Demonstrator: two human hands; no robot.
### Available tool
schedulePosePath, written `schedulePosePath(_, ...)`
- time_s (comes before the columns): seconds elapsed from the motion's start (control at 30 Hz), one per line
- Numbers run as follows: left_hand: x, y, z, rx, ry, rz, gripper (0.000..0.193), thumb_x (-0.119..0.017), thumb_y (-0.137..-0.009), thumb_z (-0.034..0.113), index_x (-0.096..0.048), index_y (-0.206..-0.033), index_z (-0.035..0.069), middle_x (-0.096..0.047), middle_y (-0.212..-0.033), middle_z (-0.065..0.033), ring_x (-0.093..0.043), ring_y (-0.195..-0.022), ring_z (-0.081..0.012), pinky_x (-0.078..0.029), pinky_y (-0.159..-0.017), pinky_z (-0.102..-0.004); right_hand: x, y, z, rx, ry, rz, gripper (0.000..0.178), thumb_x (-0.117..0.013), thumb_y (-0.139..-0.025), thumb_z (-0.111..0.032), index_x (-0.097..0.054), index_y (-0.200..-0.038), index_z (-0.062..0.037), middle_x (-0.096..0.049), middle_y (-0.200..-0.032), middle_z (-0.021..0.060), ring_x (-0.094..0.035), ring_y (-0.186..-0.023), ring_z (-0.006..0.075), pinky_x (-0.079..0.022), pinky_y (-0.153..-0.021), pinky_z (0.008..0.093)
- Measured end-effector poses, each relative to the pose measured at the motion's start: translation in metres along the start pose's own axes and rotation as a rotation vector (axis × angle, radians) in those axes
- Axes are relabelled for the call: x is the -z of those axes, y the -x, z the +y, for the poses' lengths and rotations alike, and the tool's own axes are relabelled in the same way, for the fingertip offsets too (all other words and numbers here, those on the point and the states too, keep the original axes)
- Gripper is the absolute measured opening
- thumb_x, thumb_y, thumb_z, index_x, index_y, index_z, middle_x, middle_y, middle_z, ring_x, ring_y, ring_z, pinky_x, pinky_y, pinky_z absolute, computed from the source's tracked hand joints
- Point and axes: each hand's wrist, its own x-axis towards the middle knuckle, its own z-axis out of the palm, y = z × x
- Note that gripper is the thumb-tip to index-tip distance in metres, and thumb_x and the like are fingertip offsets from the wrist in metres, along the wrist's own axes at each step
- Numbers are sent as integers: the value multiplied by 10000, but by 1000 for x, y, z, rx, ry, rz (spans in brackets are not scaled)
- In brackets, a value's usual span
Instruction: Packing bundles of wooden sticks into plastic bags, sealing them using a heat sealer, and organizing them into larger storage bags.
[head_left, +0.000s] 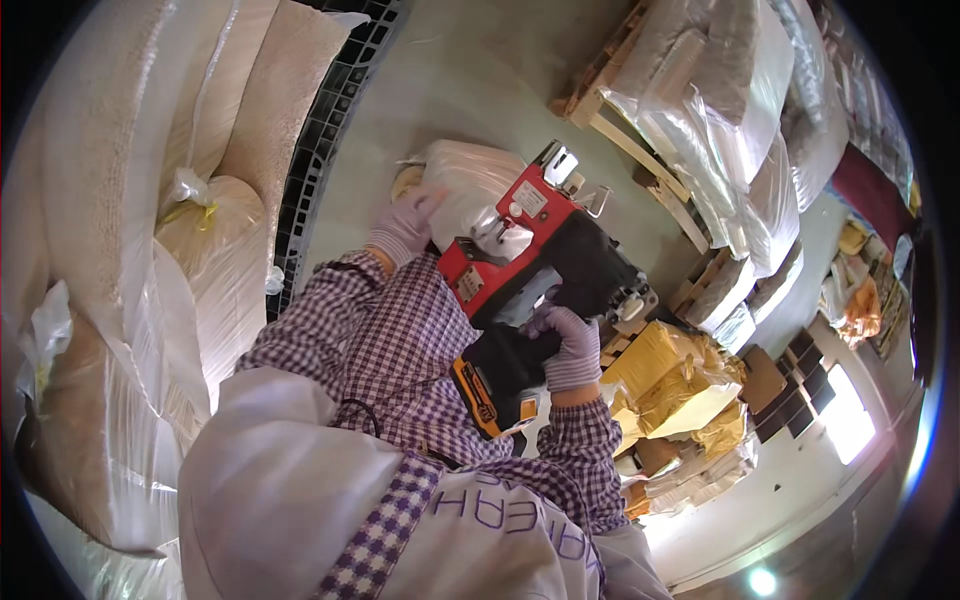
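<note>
My right hand (pixel 568 345), in a striped knit glove, is closed round the black handle of a red and black portable bag sewing machine (pixel 535 203). A black and yellow battery pack (pixel 490 385) sits at the machine's lower end. Beyond and partly behind the machine lies a pale, full sack (pixel 468 175). My left hand (pixel 402 230), gloved the same way, is at the sack's near left side with its fingers stretched out, slightly blurred. Whether it presses on the sack I cannot tell. The machine hides part of the sack.
Large wrapped sacks (pixel 110 200) stand close on my left beside a black plastic grid pallet (pixel 318 150). At the right, plastic-wrapped bags (pixel 700 110) are piled on a wooden pallet (pixel 640 150). Yellow wrapped packages (pixel 660 375) lie nearer on the right. Grey floor (pixel 460 75) stretches ahead.
</note>
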Motion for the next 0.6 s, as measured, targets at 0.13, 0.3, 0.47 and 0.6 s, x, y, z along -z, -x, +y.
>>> schedulePosePath(0.13,-56,-16,-25,185,345,-343,323,-487,-815,139,-496,-1132,80,-568,-987,-168,-546,-932,-304,-448,-799,-324,-14,-4,-6,-33,-26,-100,277,-511,-619,57,-458,-887,13,-463,-609,96,-481,-478,213,-480,-531,343)
schedulePosePath(0.3,-55,-2,-12,474,998,-319,339,-472,-845,241,-501,-1125,51,-587,-957,-173,-563,-904,-271,-443,-802,-328,-36,-2,-20,-52,18,-140,294,-536,-599,53,-465,-884,31,-482,-636,109,-491,-486,216,-487,-547,344)
schedulePosePath(0.47,-65,-21,42,416,812,-94,361,-468,-851,278,-500,-1119,38,-587,-952,-160,-568,-874,-252,-454,-770,-318,-54,12,-31,-72,2,-288,370,-552,-567,65,-470,-927,78,-503,-659,136,-513,-506,225,-492,-564,349)
schedulePosePath(0.6,-59,-6,61,322,639,62,383,-465,-855,308,-498,-1115,28,-587,-948,-149,-572,-850,-236,-462,-745,-310,-55,40,-45,-36,115,-322,412,-553,-568,73,-468,-971,79,-501,-641,129,-511,-504,221,-482,-575,348)
